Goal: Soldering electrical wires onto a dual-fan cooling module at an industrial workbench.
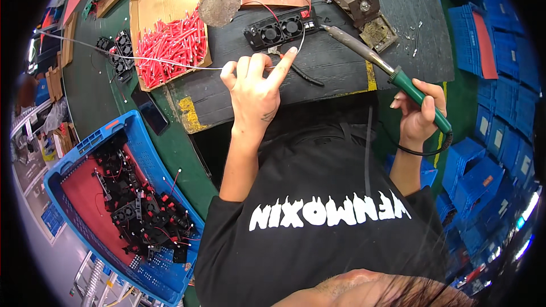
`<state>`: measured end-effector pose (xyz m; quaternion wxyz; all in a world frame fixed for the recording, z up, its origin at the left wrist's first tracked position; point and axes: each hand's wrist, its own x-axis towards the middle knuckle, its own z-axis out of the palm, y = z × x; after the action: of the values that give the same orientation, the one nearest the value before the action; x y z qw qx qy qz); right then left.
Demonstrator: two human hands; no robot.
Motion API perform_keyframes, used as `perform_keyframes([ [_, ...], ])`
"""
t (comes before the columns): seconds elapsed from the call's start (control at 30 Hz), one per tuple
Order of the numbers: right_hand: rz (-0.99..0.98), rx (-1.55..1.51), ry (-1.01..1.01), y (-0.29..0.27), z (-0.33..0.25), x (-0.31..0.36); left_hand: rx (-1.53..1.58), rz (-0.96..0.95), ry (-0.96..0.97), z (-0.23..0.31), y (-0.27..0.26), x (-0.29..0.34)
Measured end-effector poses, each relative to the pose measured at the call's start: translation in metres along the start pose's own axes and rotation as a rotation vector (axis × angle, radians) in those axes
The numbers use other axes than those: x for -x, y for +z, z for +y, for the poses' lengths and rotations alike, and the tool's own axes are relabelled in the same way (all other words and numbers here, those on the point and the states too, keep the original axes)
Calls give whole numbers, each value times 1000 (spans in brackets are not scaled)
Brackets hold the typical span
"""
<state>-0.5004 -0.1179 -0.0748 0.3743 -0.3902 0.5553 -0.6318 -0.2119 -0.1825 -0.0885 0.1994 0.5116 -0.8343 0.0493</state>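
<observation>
Dark workbench (344, 71), upper frame.
At right, the right hand (422, 115) grips a soldering iron (406, 83); left hand (256, 88), centre, pinches silvery wire (216, 69). Beyond, upper centre, the twin-fan unit (281, 30) looks light, stiff, fragile-bladed: best held by its housing.

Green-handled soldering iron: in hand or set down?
In hand: the right hand grips its green handle. Whether its tip touches the black twin-fan unit, cannot tell.
</observation>
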Motion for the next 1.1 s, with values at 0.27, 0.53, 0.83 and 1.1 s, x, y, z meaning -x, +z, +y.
perform_keyframes([
  [0.27,-45,25,9,12,1,-8,9,-46,-5,2,0,4],
  [0.53,-71,37,25,20,5,-10,28,-38,-11,1,3,4],
  [0.83,-85,55,49,21,9,-12,31,-46,-10,1,2,2],
  [1.1,-103,66,42,21,7,-11,61,-33,2,0,4,-1],
])
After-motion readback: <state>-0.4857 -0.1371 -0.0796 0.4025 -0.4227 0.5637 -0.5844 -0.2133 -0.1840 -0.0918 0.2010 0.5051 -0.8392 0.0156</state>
